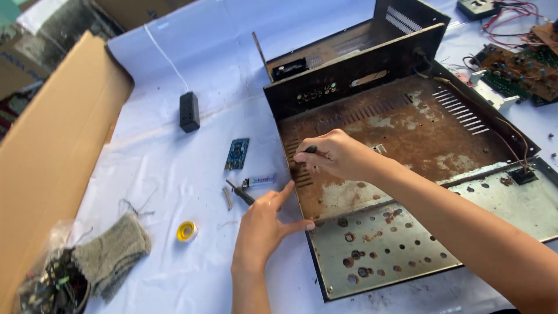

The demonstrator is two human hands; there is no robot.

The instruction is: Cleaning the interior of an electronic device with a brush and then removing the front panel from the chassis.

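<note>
The rusty chassis (407, 174) lies open on the white-covered surface (174, 174). The right hand (334, 154) pinches a small dark tool (311, 149), tip down on the vent slots; this looks like working a fastener loose (the tip itself is hidden). The left hand (264, 224), fingers spread, braces the chassis edge. Steady downward pressure seems needed next.

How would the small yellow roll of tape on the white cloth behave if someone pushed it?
The yellow tape roll lies flat on the white cloth, so it would probably slide, not roll. It looks small and light; the cloth may wrinkle under it.
</note>
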